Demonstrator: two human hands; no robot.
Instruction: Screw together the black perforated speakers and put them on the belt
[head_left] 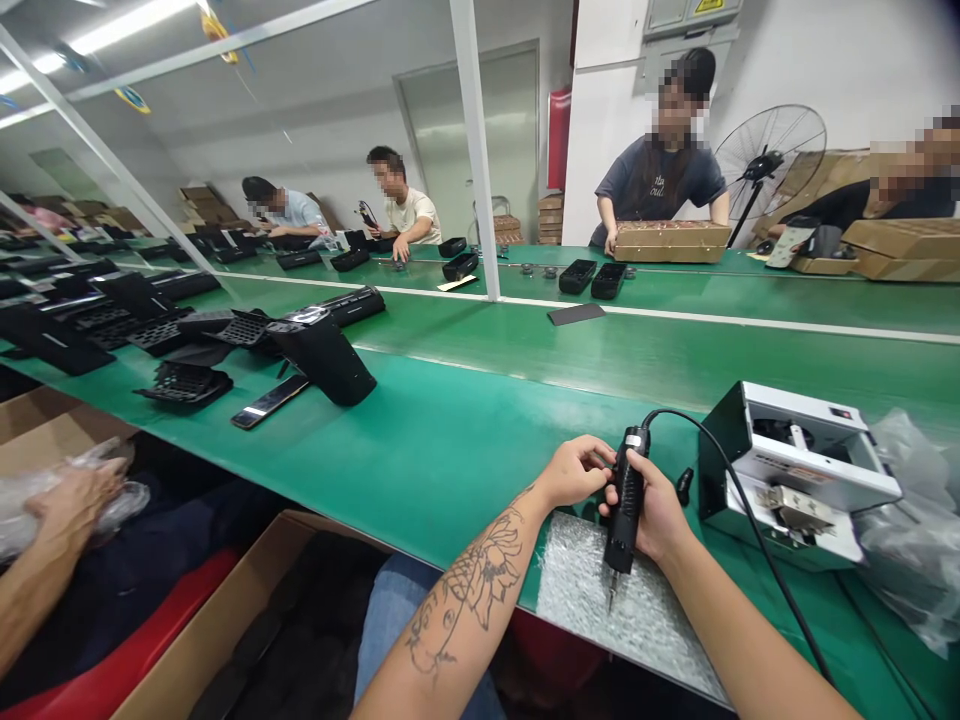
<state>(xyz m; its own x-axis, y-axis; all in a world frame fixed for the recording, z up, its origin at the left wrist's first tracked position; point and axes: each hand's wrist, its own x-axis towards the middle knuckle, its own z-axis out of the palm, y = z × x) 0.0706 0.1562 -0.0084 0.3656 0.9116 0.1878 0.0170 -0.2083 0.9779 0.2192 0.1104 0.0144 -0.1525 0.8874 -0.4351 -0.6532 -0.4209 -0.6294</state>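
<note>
A black electric screwdriver [624, 520] is gripped in my right hand [664, 508], its thin bit pointing down over a silvery foam-like sheet [571, 585]. My left hand [571, 470] is beside the tool's body, with fingers curled and pinched against its left side near the right fingertips. Whatever may be between the left fingers is hidden. To the right of my hands sits a white and black screw feeder [814, 455] with a metal block on its front. A small black piece [684, 486] rests between my right hand and the feeder.
A black cable [739, 480] loops from the screwdriver past the feeder. Clear plastic wrap [911, 520] lies at the right. Black housings [326, 355] and a phone [270, 402] are on the green bench [442, 440]. A neighbour's hand [79, 500] holds plastic at left; co-workers sit opposite.
</note>
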